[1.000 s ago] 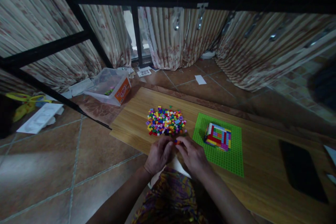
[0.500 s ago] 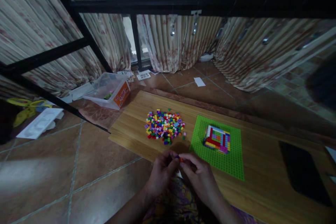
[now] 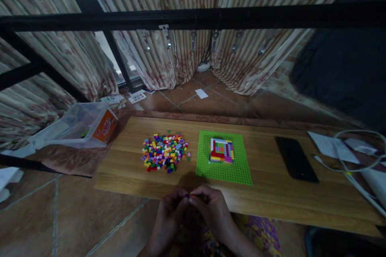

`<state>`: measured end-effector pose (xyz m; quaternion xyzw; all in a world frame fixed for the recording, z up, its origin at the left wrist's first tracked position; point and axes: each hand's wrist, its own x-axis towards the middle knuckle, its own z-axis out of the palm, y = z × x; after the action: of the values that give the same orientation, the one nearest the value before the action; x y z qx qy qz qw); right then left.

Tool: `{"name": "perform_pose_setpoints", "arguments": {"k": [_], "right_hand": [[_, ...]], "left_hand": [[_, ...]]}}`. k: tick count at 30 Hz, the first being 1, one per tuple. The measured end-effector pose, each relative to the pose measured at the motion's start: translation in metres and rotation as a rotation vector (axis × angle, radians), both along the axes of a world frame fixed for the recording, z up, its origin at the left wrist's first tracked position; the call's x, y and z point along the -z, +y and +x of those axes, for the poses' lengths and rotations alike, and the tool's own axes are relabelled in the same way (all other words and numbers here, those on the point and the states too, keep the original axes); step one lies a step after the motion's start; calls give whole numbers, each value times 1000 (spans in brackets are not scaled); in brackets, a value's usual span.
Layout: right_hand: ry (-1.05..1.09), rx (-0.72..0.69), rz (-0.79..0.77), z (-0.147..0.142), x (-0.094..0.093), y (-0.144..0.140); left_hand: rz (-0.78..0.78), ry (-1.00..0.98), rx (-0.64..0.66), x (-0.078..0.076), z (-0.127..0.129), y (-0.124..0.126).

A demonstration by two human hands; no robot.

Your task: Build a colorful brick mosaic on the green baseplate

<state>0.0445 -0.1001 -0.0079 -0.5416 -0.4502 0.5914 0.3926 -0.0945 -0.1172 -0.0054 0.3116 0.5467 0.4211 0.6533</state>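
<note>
At the surface's (image 3: pixel 271 204) near edge, left hand (image 3: pixel 169 219) and right hand (image 3: pixel 211 213) pinch tiny bricks (image 3: pixel 187 196) together; fumbled, they could drop to the floor (image 3: pixel 75 217) at 6 o'clock of the brick pile (image 3: pixel 164 152).

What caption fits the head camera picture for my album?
Two hands pinch tiny bricks near a colourful brick pile and green baseplate.

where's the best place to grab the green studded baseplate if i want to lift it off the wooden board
Probably the near right corner of the flat green studded baseplate, coming from the person's side. It lies flush on the wooden board, so a fingertip must slip under an edge; that corner is bare, away from the multicoloured brick block and loose brick pile.
</note>
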Motion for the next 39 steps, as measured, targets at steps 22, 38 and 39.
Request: {"name": "perform_pose_setpoints", "arguments": {"k": [22, 38, 39], "right_hand": [[-610, -102, 567, -25, 33, 84], [-340, 140, 433, 50, 4, 72], [-361, 178, 418, 60, 1, 77]], "left_hand": [[456, 1046, 21, 26, -34, 55], [589, 1082, 11, 42, -32, 55], [604, 1083, 14, 42, -33, 54]]}}
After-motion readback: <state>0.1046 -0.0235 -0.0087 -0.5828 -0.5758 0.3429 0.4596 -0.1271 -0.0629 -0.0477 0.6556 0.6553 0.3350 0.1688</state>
